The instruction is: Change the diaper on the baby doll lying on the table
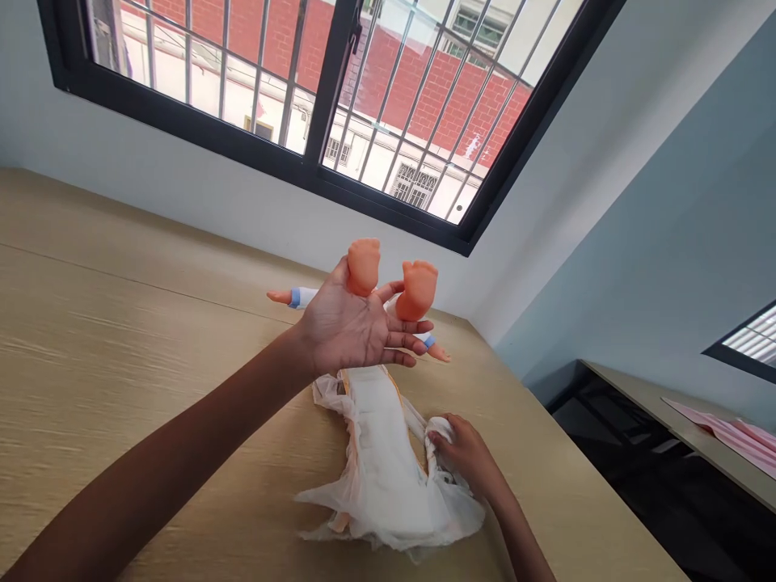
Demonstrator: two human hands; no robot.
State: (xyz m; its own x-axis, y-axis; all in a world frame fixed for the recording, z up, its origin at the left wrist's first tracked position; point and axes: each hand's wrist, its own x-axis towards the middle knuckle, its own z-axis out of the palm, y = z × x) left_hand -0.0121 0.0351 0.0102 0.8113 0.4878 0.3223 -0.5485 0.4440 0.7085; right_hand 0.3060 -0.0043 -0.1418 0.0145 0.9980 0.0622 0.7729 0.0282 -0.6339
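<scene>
A baby doll lies on its back on the table, mostly hidden behind my left hand (355, 331). Its two orange feet (418, 289) point up, and a doll arm (303, 297) in a white sleeve with a blue cuff sticks out at each side. With the palm toward me, my left hand holds the doll's legs up, a finger passing between the feet. Below it a white diaper (388, 453) is spread open, with orange-lined edges and thin, sheer side material. My right hand (464, 453) is closed on a bunched part of the diaper's right edge.
The wooden table (151, 388) reaches to the wall under a barred window (303, 158) with a dark frame. At right stands a lower surface with a dark front (624, 453), carrying pink striped material (727, 432).
</scene>
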